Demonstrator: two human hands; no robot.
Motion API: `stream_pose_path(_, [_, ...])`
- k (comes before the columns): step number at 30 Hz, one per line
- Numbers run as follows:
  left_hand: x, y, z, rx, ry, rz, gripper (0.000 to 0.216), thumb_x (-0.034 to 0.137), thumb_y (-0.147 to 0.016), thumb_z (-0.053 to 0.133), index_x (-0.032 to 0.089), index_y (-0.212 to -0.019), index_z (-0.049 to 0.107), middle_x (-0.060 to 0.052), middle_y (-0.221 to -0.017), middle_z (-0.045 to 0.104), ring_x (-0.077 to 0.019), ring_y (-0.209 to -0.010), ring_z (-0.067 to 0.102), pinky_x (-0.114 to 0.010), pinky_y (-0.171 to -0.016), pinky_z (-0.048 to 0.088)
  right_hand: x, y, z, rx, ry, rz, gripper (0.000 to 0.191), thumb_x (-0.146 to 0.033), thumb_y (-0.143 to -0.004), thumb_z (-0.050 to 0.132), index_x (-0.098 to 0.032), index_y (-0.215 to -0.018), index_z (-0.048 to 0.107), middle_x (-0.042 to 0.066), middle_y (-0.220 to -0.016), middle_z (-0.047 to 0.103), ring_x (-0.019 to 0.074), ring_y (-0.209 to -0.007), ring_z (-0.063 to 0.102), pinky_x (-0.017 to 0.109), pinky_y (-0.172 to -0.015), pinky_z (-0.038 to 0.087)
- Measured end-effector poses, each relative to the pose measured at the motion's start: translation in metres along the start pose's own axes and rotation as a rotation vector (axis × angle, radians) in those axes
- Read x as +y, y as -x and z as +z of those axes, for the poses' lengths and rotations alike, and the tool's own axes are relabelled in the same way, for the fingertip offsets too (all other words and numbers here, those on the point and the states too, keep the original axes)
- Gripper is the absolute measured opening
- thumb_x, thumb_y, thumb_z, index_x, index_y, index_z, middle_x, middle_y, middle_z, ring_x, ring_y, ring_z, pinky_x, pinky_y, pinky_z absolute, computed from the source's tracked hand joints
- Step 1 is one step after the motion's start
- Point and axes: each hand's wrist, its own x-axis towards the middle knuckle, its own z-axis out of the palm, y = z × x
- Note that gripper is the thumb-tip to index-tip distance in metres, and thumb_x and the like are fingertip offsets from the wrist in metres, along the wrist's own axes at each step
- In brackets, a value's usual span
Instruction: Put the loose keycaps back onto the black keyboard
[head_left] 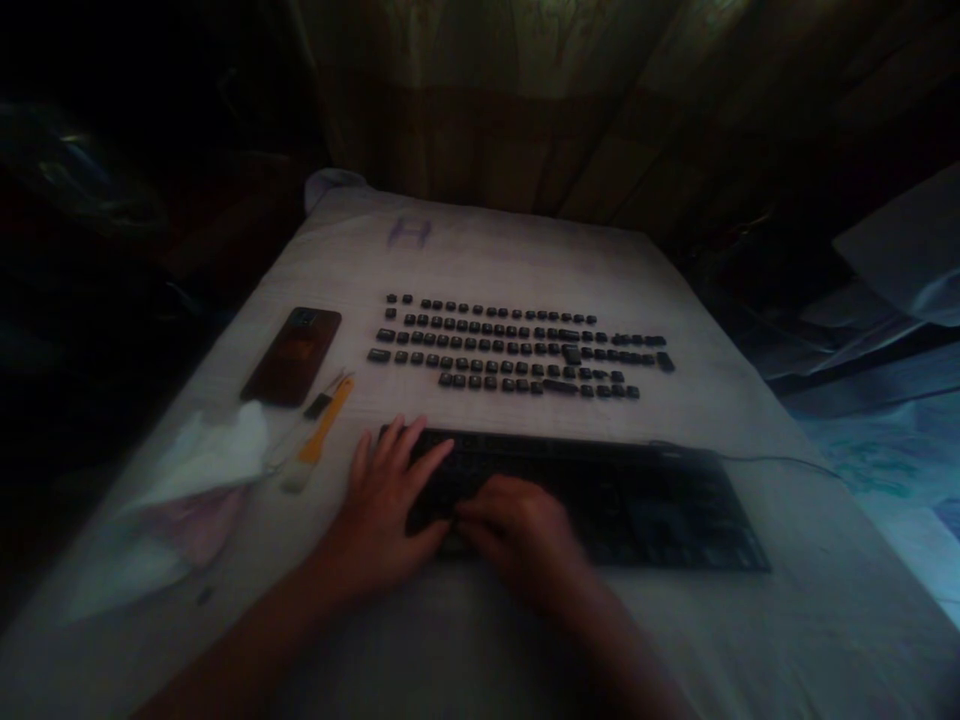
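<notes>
One black computer keyboard (682,510), head view: we find it on pale cloth (525,250), long axis left to right, mostly rightward of the grip. Left hand (385,505), nearer its left end, spread; right hand (521,525), fingertips pinched together close by, whether on anything we cannot tell.

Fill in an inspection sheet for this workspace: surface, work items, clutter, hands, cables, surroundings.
Surface: pale cloth-covered top, with a purple mark toward the far side.
Work items: dark keyboard at the near side; loose black keycaps laid in rows beyond it.
Clutter: phone, yellow-handled brush and crumpled white material, all left of the keycaps or keyboard.
Hands: left hand spread over the keyboard's left part; right hand beside it, fingers bunched, any grip unclear.
Cables: one thin cable running right from the keyboard's far edge.
Surroundings: dim; curtain behind.
</notes>
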Motion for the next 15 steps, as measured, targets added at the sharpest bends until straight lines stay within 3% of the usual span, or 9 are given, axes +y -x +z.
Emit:
stream_pose_path(6, [-0.005,0.002,-0.002,-0.027,0.005,0.036,0.075,0.034,-0.085,0.064,0.024,-0.152,0.032,-0.015,-0.163,0.022,-0.0407,-0.149,0.016,-0.067,-0.117,0.014,0.013,0.003,-0.002,0.057,-0.282,-0.069,0.023,-0.012,-0.087,0.063,-0.021,-0.1,0.079,0.004,-0.09,0.076,0.0168,-0.082,0.07,0.029,-0.077,0.054])
stream_pose_path(11, [-0.008,0.003,-0.006,-0.06,0.015,0.11,0.098,0.051,-0.077,0.075,0.025,-0.155,0.021,-0.017,-0.164,0.016,-0.0427,-0.15,0.012,-0.069,-0.116,0.011,0.018,0.005,-0.011,0.072,-0.439,-0.076,0.022,-0.013,-0.088,0.061,-0.021,-0.099,0.078,0.004,-0.09,0.075,0.0156,-0.081,0.069,0.027,-0.075,0.055])
stream_pose_path(15, [-0.008,0.003,-0.007,-0.06,-0.002,0.129,0.1,0.046,-0.076,0.077,0.025,-0.155,0.019,-0.017,-0.164,0.016,-0.0426,-0.15,0.012,-0.069,-0.116,0.01,0.019,0.005,-0.014,0.084,-0.494,-0.055,0.021,-0.016,-0.088,0.06,-0.023,-0.098,0.078,0.004,-0.089,0.074,0.0156,-0.082,0.069,0.028,-0.075,0.055])
